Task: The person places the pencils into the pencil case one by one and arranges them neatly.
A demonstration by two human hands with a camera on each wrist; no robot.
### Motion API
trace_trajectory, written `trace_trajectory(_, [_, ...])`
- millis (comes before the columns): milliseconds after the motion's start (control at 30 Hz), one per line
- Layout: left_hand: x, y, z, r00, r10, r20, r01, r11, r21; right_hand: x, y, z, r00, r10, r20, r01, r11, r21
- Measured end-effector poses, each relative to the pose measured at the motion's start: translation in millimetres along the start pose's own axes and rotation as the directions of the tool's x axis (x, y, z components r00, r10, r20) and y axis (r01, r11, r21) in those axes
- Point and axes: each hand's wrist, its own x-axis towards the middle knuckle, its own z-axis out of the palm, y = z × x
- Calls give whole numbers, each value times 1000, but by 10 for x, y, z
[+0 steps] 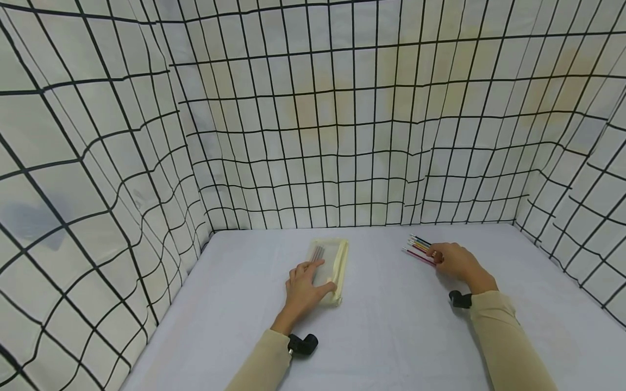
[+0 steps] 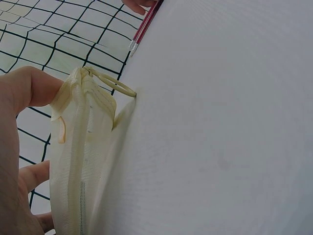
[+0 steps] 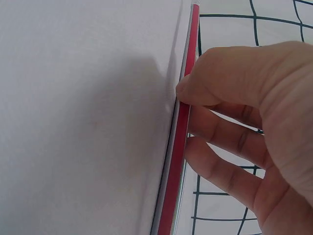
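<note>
A pale yellow, see-through zip pouch (image 1: pixel 340 260) lies flat on the white table. My left hand (image 1: pixel 304 288) rests across it, thumb on the zip side, fingers spread over the clear face. Thin grey sticks (image 1: pixel 318 252) show inside near the fingertips. From the left wrist, the thumb presses the corner beside the zip (image 2: pixel 80 147) and its pull loop (image 2: pixel 115 84). To the right, my right hand (image 1: pixel 457 263) pinches slim coloured pencils (image 1: pixel 415 247), fanned toward the left. In the right wrist view a red pencil (image 3: pixel 182 117) sits between thumb and fingertips, low along the tabletop.
Black grid netting (image 1: pixel 303 136) over white sheeting walls the table at the back and both sides. The white tabletop (image 1: pixel 376 326) stretches between the two hands. A black wrist camera (image 1: pixel 303 344) is on the left wrist, another camera (image 1: pixel 460 299) on the right.
</note>
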Motion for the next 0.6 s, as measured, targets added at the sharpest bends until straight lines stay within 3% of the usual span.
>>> trace_trajectory(600, [6,-5,7,1000,-2,1,2,1000,-1,-4,-45,-60,998,-62,-28,63,997,41])
